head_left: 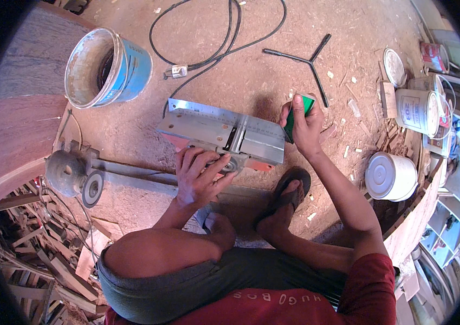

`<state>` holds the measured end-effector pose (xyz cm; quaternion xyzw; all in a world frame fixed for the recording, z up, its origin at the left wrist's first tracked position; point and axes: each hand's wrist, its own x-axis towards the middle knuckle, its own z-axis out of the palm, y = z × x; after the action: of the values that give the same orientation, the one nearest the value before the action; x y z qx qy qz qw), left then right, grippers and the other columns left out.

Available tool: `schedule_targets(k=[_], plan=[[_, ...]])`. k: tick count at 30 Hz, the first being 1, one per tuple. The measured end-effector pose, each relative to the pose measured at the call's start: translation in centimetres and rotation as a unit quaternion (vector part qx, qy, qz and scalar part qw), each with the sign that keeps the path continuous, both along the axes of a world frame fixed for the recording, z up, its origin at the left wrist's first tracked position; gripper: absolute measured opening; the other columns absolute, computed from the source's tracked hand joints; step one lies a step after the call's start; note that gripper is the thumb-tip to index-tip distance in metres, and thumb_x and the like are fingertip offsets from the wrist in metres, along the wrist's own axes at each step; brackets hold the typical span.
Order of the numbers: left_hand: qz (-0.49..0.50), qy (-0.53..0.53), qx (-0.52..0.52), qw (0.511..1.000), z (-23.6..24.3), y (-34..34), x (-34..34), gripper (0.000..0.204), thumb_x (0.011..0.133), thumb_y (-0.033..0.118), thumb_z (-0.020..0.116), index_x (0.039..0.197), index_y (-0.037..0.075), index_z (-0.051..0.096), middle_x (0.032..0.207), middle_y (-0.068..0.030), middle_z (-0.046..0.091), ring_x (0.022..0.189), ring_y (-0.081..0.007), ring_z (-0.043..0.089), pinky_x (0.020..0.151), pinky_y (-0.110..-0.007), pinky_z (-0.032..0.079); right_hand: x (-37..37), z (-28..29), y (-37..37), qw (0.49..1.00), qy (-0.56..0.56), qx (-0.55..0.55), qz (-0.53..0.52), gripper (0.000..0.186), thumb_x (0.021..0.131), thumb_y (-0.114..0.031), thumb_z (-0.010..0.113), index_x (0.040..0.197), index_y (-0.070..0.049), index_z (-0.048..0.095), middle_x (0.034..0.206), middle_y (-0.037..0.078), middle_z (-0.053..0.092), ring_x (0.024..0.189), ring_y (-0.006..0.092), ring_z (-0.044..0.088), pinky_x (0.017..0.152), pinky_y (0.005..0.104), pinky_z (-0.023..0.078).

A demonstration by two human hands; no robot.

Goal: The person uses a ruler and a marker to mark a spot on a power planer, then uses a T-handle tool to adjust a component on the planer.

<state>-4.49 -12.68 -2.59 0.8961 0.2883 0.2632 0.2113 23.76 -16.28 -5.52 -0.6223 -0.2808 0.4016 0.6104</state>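
A power planer lies bed-up, with a long silver plate, a ruler strip and an orange body. My left hand grips it by a round knob on its near side, fingers curled over the housing. My right hand is closed round a green rectangular object at the planer's right end, thumb uppermost; I cannot make out what it is. Beyond the planer lie a looped black cable with a plug and a three-armed black wrench on the floor.
A blue bucket stands upper left. A grinding machine and metal beam sit left. White pails and cans line the right, near pale shelving. Wood offcuts pile lower left. My sandalled feet are below the planer.
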Motion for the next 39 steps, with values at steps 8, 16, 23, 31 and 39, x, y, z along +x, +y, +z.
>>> schedule_targets(k=[8,16,23,31,39], plan=[[0.0,-0.007,0.003,1.0,-0.13,0.05,0.13,0.056,0.06,0.024,0.095,0.111,0.013,0.075,0.103,-0.0021,0.064,0.103,-0.0257,0.058,0.091,-0.046,0.043,0.03,-0.14,0.06,1.0,0.002,0.017,0.003,0.025,0.11,-0.027,0.054,0.102,-0.004,0.049,0.071,0.007,0.063,0.058,0.0114,0.06,0.055,0.0266,0.05],[0.0,-0.01,0.007,1.0,-0.15,0.13,0.16,0.055,0.06,0.026,0.095,0.109,0.011,0.075,0.103,-0.0023,0.063,0.101,-0.0257,0.058,0.09,-0.046,0.043,-0.04,0.0,0.09,1.0,-0.005,0.014,0.003,0.024,0.11,-0.027,0.054,0.102,-0.004,0.049,0.071,0.007,0.063,0.058,0.0114,0.06,0.055,0.0272,0.05],[0.007,-0.009,0.0,1.0,-0.27,0.14,0.09,0.046,0.066,0.031,0.091,0.106,0.012,0.076,0.102,-0.0004,0.063,0.101,-0.0239,0.058,0.091,-0.045,0.042,0.05,-0.29,0.0,1.0,-0.003,0.005,0.003,0.026,0.11,-0.028,0.054,0.102,-0.004,0.049,0.071,0.007,0.063,0.058,0.0118,0.06,0.056,0.0275,0.051],[-0.004,-0.012,0.001,1.0,-0.32,0.05,0.01,0.054,0.061,0.026,0.095,0.109,0.011,0.075,0.103,-0.0019,0.064,0.103,-0.0261,0.057,0.09,-0.046,0.042,-0.02,0.06,0.11,1.0,-0.004,0.01,0.007,0.026,0.11,-0.028,0.054,0.102,-0.004,0.048,0.071,0.008,0.063,0.058,0.0121,0.06,0.056,0.0279,0.052],[-0.002,-0.008,-0.001,1.0,-0.33,-0.1,0.02,0.056,0.061,0.023,0.094,0.113,0.012,0.076,0.105,-0.0018,0.065,0.103,-0.0263,0.058,0.091,-0.046,0.043,-0.11,0.24,0.16,1.0,-0.009,0.008,0.004,0.026,0.11,-0.028,0.054,0.101,-0.004,0.048,0.071,0.008,0.063,0.058,0.0118,0.06,0.057,0.0273,0.051]])
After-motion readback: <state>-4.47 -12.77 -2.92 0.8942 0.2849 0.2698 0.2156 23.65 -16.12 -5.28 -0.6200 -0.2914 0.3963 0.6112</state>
